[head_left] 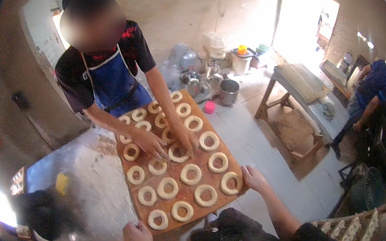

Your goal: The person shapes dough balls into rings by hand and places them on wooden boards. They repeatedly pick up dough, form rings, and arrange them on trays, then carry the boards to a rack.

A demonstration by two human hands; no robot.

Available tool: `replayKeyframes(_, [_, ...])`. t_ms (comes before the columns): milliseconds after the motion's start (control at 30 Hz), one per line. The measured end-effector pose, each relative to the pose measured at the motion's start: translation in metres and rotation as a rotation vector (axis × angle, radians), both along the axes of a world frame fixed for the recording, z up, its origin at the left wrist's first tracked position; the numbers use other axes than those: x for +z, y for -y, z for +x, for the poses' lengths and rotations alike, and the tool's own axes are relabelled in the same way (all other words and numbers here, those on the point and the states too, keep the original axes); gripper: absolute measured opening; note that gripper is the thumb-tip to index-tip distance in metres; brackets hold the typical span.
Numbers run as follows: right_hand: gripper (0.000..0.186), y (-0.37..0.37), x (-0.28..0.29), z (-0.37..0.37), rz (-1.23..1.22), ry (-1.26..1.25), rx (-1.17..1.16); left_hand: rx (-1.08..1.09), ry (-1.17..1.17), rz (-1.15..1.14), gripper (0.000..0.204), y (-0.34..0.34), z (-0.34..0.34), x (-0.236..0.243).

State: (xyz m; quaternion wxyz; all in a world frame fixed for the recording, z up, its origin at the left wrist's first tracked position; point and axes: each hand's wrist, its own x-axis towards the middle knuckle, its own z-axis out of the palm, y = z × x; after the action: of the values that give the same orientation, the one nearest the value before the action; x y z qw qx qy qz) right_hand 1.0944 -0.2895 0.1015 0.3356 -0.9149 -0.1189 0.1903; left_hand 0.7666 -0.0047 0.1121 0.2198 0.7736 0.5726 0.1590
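Observation:
A brown wooden board (129, 188) holds several rows of pale ring-shaped doughs, one of them a dough ring (187, 210) close to my side. My left hand (139, 237) is closed at the board's near left corner. Farther right, my right hand (255, 179) grips the board's right edge, fingers curled round it. Across from me, a person in a blue apron (123, 83) leans over the board. That person's hands (183, 138) reach down among the rings in the middle and partly cover some of them.
Left of the board lies a flour-dusted table (98, 190) with a yellow object (62, 184). A metal pot (229, 91) and a pink container (209, 107) stand on the floor behind. At right are a wooden-legged table (306, 82), another person (374, 84) and more rings on a tray (355, 228).

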Motion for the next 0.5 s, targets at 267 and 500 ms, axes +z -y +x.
replayKeyframes(267, [0.066,-0.002,-0.011,0.011,-0.078,0.038,-0.018,-0.004,0.014,-0.32,0.056,0.005,0.013,-0.001])
replayKeyframes(500, [0.072,-0.007,-0.034,0.024,0.076,-0.073,-0.007,-0.047,0.038,-0.395,0.078,-0.023,0.011,-0.02])
